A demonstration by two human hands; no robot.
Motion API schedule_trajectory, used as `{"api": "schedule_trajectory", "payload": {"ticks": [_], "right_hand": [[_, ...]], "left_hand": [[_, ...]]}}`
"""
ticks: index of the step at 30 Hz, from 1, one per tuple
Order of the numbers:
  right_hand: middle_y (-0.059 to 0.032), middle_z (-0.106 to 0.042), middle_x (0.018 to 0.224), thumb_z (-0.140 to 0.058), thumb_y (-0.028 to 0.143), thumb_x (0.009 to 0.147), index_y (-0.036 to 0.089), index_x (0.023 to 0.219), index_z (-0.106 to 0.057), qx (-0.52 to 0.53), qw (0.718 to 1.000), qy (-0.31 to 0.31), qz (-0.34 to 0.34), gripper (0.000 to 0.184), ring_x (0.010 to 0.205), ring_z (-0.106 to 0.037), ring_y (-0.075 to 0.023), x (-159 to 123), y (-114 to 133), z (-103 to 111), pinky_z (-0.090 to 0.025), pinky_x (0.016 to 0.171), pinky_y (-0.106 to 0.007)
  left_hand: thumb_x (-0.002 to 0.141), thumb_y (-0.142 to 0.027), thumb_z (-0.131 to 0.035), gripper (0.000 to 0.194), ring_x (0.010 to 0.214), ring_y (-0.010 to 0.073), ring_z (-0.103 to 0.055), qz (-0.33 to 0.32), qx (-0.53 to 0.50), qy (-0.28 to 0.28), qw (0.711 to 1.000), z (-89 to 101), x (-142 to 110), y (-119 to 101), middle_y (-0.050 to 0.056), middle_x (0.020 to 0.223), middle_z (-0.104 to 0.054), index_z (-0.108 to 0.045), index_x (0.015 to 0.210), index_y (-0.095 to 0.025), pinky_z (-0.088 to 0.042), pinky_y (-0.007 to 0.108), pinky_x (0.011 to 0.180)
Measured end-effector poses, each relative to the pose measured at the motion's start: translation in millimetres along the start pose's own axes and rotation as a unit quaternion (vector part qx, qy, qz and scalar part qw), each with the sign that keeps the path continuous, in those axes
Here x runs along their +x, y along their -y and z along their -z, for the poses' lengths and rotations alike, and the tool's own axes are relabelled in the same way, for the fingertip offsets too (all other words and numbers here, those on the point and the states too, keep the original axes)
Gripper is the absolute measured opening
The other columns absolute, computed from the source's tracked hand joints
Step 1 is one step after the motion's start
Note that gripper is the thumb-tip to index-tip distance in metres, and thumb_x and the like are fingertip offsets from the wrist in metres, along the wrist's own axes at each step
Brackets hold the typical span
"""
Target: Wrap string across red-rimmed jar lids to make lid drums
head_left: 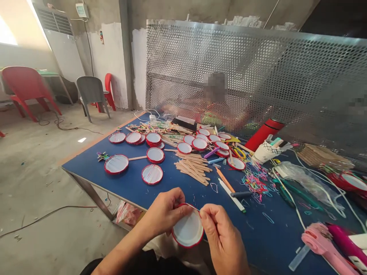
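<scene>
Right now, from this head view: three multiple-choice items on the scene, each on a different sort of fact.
1. Where is the red cylindrical flask?
A) On the grey chair
B) At the far side of the blue table, near the perforated metal screen
C) On the floor

2. Rim colour of the round white disc between the left hand and right hand?
A) Green
B) Blue
C) Red

3. State of the flat wooden craft sticks mid-table?
A) Bundled in a cup
B) Loose in a heap
C) Held in the hands

1 B: it is on the tabletop by the screen.
2 C: a red band circles the disc.
3 B: they lie crossed on the table.
</scene>
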State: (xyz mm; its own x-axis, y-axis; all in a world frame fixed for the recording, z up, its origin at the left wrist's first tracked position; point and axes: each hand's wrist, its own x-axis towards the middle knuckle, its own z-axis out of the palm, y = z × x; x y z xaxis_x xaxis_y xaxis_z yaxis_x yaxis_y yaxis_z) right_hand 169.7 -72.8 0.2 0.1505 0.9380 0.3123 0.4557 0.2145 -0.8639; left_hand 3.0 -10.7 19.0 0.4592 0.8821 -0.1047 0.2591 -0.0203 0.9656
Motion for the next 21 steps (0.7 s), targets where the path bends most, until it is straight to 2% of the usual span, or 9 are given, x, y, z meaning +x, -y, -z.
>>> {"api": "schedule_trajectory", "payload": {"ticks": [3,6,9,13,17,21], "right_hand": [[-0.0008,-0.064,0.06,-0.053,0.049,0.093,0.025,0.081,-0.064,-0.047,0.997,-0.06,0.006,0.029,0.047,-0.056,-0.0159,-5,-6,-5,-0.039,0.047,-0.026],[-0.0017,-0.065,0.062,-0.051,0.051,0.094,0.025,0.079,-0.063,-0.046,0.995,-0.084,0.007,0.032,0.049,-0.059,-0.016,-11,-13,-10,-0.041,0.048,-0.025],[0.0005,-0.061,0.06,-0.048,0.052,0.095,0.025,0.079,-0.06,-0.014,0.994,-0.101,-0.039,0.034,0.051,-0.055,-0.0144,-22,-13,-14,-0.042,0.051,-0.024],[0.003,-0.052,0.054,-0.047,0.057,0.095,0.024,0.08,-0.06,0.027,0.991,-0.091,-0.091,0.039,0.048,-0.049,-0.0132,-39,-1,-22,-0.038,0.05,-0.025],[0.0034,-0.05,0.051,-0.052,0.062,0.09,0.022,0.081,-0.062,0.084,0.984,-0.077,-0.137,0.042,0.045,-0.045,-0.0121,-48,5,-37,-0.034,0.046,-0.025],[0.004,-0.053,0.054,-0.058,0.065,0.086,0.021,0.081,-0.061,0.203,0.957,-0.06,-0.201,0.044,0.037,-0.037,-0.0069,-52,8,-52,-0.023,0.037,-0.021]], "left_hand": [[0.08,-0.039,-0.065,0.027,0.042,0.0062,-0.039,0.008,-0.022,-0.015,1.0,-0.6,-1,2,-0.009,0.054,-0.044,-0.046,0.072,-0.021,-0.023,0.017,0.036],[0.082,-0.039,-0.062,0.025,0.04,0.0065,-0.042,0.014,-0.047,-0.012,0.999,-0.4,0,4,-0.009,0.054,-0.048,-0.047,0.074,-0.021,-0.024,0.017,0.035],[0.08,-0.03,-0.06,0.02,0.04,0.0067,-0.042,0.013,-0.036,-0.034,0.999,-2.8,0,4,-0.01,0.051,-0.046,-0.044,0.071,-0.022,-0.026,0.017,0.036],[0.077,-0.02,-0.052,0.013,0.037,0.0067,-0.043,0.017,-0.008,-0.082,0.996,-8.6,0,3,-0.011,0.05,-0.041,-0.042,0.07,-0.023,-0.026,0.017,0.036],[0.083,-0.023,-0.047,0.011,0.032,0.0072,-0.043,0.021,-0.01,-0.113,0.993,-13.2,-2,6,-0.012,0.05,-0.04,-0.039,0.075,-0.024,-0.024,0.016,0.031],[0.089,-0.028,-0.043,0.013,0.028,0.0072,-0.044,0.008,-0.009,-0.136,0.991,-15.2,-2,7,-0.013,0.048,-0.04,-0.037,0.077,-0.025,-0.021,0.015,0.028]]}}
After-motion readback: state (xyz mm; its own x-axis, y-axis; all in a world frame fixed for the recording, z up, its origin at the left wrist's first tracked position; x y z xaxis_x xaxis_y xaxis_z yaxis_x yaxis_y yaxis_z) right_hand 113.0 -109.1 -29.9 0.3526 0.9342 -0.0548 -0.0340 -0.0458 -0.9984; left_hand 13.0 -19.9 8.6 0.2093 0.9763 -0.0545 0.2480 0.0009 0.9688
